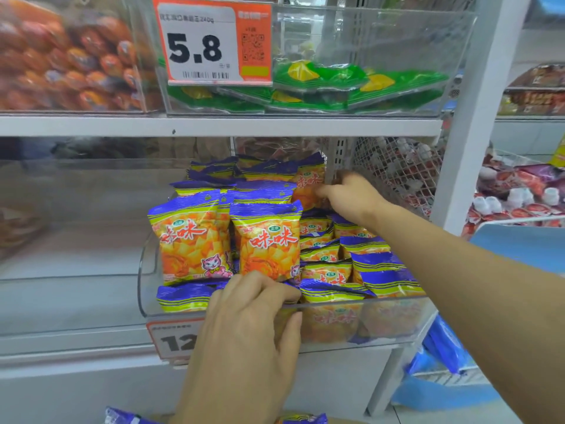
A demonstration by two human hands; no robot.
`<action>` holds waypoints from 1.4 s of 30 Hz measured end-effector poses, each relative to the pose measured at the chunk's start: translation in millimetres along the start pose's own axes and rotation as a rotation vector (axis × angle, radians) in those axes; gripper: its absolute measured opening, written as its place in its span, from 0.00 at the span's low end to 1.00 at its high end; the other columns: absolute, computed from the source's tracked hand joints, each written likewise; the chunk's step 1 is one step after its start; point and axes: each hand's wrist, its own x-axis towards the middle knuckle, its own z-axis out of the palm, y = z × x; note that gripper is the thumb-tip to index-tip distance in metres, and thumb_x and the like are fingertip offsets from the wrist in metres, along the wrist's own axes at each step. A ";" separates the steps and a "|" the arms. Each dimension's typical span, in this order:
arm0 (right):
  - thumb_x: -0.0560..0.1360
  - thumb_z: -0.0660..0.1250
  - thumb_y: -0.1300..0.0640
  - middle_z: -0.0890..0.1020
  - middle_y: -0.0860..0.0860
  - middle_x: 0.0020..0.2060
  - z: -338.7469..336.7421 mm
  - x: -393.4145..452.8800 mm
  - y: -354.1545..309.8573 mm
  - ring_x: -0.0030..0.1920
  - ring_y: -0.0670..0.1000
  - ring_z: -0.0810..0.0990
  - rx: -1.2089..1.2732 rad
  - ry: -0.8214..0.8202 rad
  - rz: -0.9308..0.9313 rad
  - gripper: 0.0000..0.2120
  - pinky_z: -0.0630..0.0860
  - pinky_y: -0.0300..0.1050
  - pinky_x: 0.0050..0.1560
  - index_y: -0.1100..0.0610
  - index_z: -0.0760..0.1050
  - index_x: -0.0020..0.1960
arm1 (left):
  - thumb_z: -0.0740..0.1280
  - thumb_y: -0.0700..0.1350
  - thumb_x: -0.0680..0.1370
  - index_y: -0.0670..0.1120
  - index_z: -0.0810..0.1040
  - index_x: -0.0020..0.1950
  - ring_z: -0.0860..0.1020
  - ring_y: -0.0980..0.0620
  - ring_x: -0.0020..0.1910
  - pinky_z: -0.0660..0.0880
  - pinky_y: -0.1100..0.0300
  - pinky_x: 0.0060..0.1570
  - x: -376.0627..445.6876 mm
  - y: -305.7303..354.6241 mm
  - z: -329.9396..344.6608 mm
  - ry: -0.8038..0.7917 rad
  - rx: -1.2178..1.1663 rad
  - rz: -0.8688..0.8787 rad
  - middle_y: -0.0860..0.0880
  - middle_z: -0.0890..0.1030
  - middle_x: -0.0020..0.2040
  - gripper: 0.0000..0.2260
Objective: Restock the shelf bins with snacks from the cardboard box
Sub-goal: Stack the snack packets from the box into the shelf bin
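Shelf unit, two tiers in view.

Lower tier: one clear bin (397,325), front wall rounded at the left corner, filled with orange-and-purple snack packs. Two packs stand upright at the front, faces outward: left pack (191,240) and centre pack (269,240), side by side and touching. Behind them, several rows of like packs, tops only showing; exact count cannot be told. To the right, a loose pile of about eight packs (376,270) lying flat or tilted. One pack (308,185) stands at the back right.

Left hand (253,325): one, fingers curled over the bin's front rim, fingertips inside against the packs at the foot of the centre pack, thumb outside on the wall. Whether it pinches a pack cannot be told.

Right hand (351,194): one, reached to the back right of the bin, fingers closed on the edge of the back pack.

One price tag (171,341) on the bin front, partly covered by the left hand.

Upper tier: one clear bin (443,56) with green-and-yellow packs (336,84), about five visible; one price tag (211,41) reading 5.8. One bin of orange packs (67,56) at left, blurred, uncounted.

Bottom edge: two more purple packs, one at left (122,417).
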 end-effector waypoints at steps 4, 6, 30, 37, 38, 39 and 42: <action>0.73 0.69 0.58 0.81 0.52 0.53 -10.5 -37.6 2.6 0.54 0.55 0.80 -0.083 0.113 -0.042 0.19 0.78 0.52 0.57 0.59 0.74 0.63 | 0.68 0.49 0.74 0.53 0.83 0.48 0.71 0.55 0.42 0.68 0.57 0.44 -2.3 -8.0 1.5 0.012 -0.011 0.021 0.58 0.75 0.42 0.06; 0.75 0.68 0.62 0.78 0.50 0.54 -16.2 -62.8 1.5 0.55 0.52 0.78 -0.080 0.149 -0.105 0.23 0.75 0.50 0.60 0.58 0.70 0.69 | 0.68 0.47 0.73 0.52 0.84 0.47 0.70 0.56 0.42 0.68 0.57 0.43 -2.2 -7.7 0.1 0.008 -0.022 0.020 0.57 0.75 0.41 0.06; 0.75 0.65 0.57 0.80 0.50 0.48 191.2 -303.1 74.4 0.53 0.51 0.79 -0.186 -0.560 -0.001 0.15 0.74 0.44 0.53 0.54 0.74 0.62 | 0.62 0.50 0.72 0.60 0.75 0.49 0.76 0.55 0.50 0.74 0.54 0.51 -228.1 -94.4 -52.7 -0.528 -0.051 -0.535 0.56 0.77 0.47 0.08; 0.75 0.67 0.53 0.65 0.51 0.66 232.2 -357.8 119.9 0.65 0.55 0.70 -0.428 -0.713 -0.035 0.29 0.71 0.46 0.65 0.51 0.65 0.75 | 0.61 0.61 0.71 0.54 0.73 0.69 0.66 0.47 0.72 0.64 0.49 0.70 -302.6 -115.4 -61.8 -1.014 0.188 -0.689 0.51 0.67 0.72 0.27; 0.76 0.67 0.53 0.65 0.51 0.66 233.2 -365.7 121.5 0.63 0.55 0.73 -0.409 -0.713 -0.031 0.29 0.71 0.44 0.64 0.50 0.65 0.75 | 0.66 0.57 0.73 0.54 0.72 0.70 0.65 0.47 0.72 0.63 0.49 0.70 -309.2 -113.6 -64.2 -1.009 0.162 -0.690 0.51 0.66 0.72 0.25; 0.77 0.67 0.53 0.65 0.52 0.65 234.8 -370.8 122.7 0.61 0.55 0.75 -0.382 -0.706 -0.024 0.28 0.71 0.43 0.63 0.50 0.65 0.75 | 0.69 0.54 0.74 0.54 0.73 0.69 0.65 0.47 0.72 0.62 0.50 0.70 -314.2 -114.1 -66.2 -0.986 0.154 -0.698 0.51 0.66 0.72 0.24; 0.77 0.68 0.52 0.65 0.50 0.63 242.2 -374.1 124.3 0.60 0.52 0.76 -0.356 -0.700 -0.023 0.28 0.71 0.43 0.63 0.49 0.66 0.75 | 0.72 0.48 0.74 0.55 0.77 0.65 0.70 0.46 0.67 0.62 0.52 0.66 -319.9 -120.7 -73.5 -0.847 0.185 -0.766 0.52 0.72 0.65 0.20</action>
